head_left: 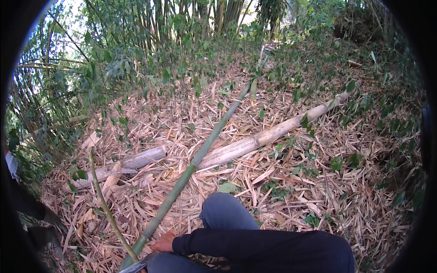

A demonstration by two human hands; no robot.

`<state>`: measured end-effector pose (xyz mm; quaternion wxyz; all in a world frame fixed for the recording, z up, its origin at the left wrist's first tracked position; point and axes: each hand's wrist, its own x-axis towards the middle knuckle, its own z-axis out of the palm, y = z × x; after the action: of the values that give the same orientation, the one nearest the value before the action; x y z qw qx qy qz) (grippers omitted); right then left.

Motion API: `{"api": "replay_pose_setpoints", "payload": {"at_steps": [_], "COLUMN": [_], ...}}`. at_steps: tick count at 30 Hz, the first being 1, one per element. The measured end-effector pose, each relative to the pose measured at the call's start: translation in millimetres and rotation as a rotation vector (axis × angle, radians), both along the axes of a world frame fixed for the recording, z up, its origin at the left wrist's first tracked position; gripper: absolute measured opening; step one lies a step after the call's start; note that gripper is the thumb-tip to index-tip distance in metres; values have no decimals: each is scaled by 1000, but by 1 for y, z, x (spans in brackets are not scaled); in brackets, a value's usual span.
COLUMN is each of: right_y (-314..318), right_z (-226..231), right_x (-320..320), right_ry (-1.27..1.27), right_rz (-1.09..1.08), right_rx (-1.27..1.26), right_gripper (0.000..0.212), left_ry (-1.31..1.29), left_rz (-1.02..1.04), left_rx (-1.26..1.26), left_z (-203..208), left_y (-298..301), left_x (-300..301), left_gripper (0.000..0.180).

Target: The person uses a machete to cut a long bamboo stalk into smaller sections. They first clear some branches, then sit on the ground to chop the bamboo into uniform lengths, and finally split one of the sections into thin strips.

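Right grip [163, 242] sits beside the near end of the green pole [182, 179]; fingers are partly hidden, so closure and hold cannot be told. Grey blade [136, 265] lies near the grip. Pale log [255, 142] extends rightward from mid-pole, over dry leaves [318, 191].

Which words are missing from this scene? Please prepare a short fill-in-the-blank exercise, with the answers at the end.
1. The hand shows at the end of a dark ____.
2. The long bamboo pole beside it is coloured ____.
3. The pale dry pole lies to the picture's ____ of that long one.

Missing words: sleeve; green; right.
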<state>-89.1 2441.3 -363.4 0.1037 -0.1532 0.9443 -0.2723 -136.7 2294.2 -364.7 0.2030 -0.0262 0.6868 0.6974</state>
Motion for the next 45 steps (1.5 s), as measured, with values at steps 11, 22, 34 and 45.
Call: {"api": "replay_pose_setpoints", "payload": {"at_steps": [11, 22, 34, 45], "right_y": [-2, -11, 22, 4], "right_z": [-12, -23, -23, -39], "right_x": [0, -6, 1, -5], "right_ry": [255, 275, 32, -16], "right_rz": [31, -69, -204, -146], "right_rx": [28, 52, -59, 37], "right_gripper": [7, 5, 19, 8], "left_ry": [-6, 1, -33, -75], "left_rz": [-26, -87, -176, 36], "left_rx": [12, 1, -24, -96], "left_z": [-5, -6, -9, -14], "left_y": [3, 35, 72, -65], "left_x": [-4, -19, -20, 27], "left_gripper": [18, 18, 18, 17]}}
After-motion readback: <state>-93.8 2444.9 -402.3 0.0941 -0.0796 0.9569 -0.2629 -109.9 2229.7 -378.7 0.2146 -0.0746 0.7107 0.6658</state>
